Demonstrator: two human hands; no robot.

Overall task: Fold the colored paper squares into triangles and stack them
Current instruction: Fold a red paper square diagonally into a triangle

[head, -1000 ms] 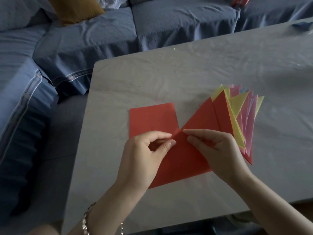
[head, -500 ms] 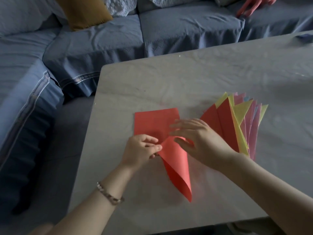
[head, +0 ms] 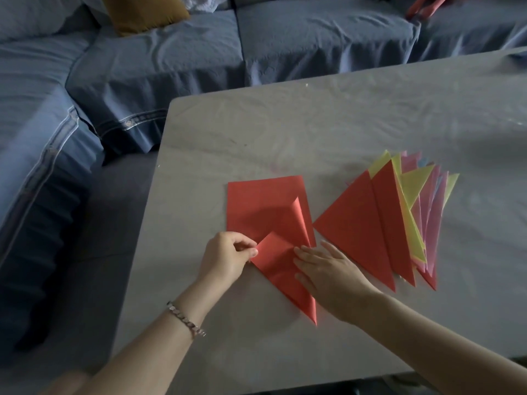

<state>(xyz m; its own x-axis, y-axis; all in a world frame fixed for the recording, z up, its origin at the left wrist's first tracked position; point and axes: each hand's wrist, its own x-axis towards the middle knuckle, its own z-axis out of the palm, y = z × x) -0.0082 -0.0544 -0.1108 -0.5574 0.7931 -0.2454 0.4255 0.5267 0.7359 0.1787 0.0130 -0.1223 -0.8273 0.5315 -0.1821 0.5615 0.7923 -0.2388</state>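
The left grip (head: pixel 225 256) was pinched, thumb and forefinger closed on a corner of the red sheet (head: pixel 281 269) being folded. That corner lay at the sheet's left edge, right at the fingertips. The right grip (head: pixel 328 269) was released: its fingers were straight and lay flat on the sheet's right side, pressing it onto the worktop (head: pixel 285 124). The sheet therefore lay between and under both grips. Its near point stuck out towards the person past the right wrist, and its far corner stood slightly lifted. A bracelet (head: pixel 186 320) circled the left wrist.

The sheet's far part overlapped a flat red square (head: pixel 256 201) lying on the worktop just beyond the left grip. To the right of the right grip, close by but apart from it, lay a fanned stack of folded triangles (head: pixel 359 223), with red ones on top and yellow, pink and a sliver of blue showing behind. Beyond the worktop ran a blue sofa (head: pixel 313 38) with a mustard cushion (head: pixel 142 12).
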